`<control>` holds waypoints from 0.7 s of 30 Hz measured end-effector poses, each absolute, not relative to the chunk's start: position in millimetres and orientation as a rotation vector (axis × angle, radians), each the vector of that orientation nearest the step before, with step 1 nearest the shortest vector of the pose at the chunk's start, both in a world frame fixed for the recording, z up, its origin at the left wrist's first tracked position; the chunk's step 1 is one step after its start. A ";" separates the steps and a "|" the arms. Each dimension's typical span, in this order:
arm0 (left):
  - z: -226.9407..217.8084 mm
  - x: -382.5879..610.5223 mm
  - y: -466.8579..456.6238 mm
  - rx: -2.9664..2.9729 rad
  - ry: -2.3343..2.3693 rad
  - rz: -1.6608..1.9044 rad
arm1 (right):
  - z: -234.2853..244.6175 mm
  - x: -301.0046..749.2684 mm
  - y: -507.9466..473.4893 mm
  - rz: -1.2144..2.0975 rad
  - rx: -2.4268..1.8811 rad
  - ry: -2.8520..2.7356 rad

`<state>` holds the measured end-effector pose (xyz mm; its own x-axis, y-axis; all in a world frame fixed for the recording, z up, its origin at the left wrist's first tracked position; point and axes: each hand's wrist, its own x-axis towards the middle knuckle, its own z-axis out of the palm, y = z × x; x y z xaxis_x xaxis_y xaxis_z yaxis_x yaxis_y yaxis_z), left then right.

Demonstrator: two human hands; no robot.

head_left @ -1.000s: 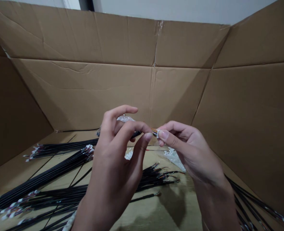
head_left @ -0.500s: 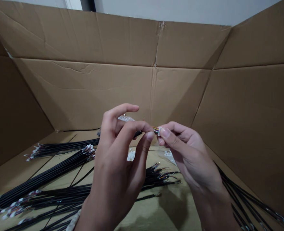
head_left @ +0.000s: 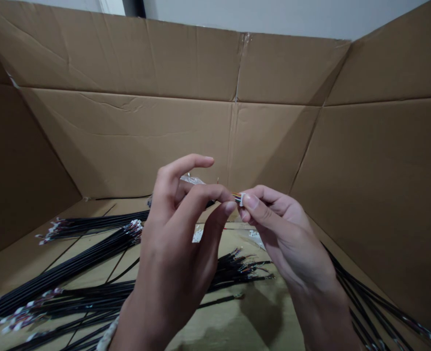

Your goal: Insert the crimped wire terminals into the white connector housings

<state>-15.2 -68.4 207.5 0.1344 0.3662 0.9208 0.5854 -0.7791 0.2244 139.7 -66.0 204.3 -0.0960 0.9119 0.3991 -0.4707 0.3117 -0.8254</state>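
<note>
Precisely, two fingers of the right hand (head_left: 284, 234) were clamped on one white connector (head_left: 242, 199), while the left hand (head_left: 175, 239) pinched one black cable (head_left: 208, 204); about five wire bundles (head_left: 237, 268) lay below, inside one cardboard box (head_left: 127, 141).

Head-worn view, facing forward and down

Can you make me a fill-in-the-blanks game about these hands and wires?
1. The right hand pinches a connector that is colored ____.
2. The left hand holds a cable that is colored ____.
3. The walls of the box are made of ____.
4. The loose cables lie on the box's ____.

Missing words: white, black, cardboard, floor.
</note>
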 end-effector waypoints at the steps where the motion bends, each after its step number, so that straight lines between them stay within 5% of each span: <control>1: 207.5 -14.5 -68.9 -2.207 -0.953 -1.714 | 203.9 138.8 -66.6 1.228 -0.497 -1.152; 21: 209.6 -20.1 -70.9 -2.200 -1.066 -1.779 | 202.3 138.1 -69.4 1.114 -0.514 -1.218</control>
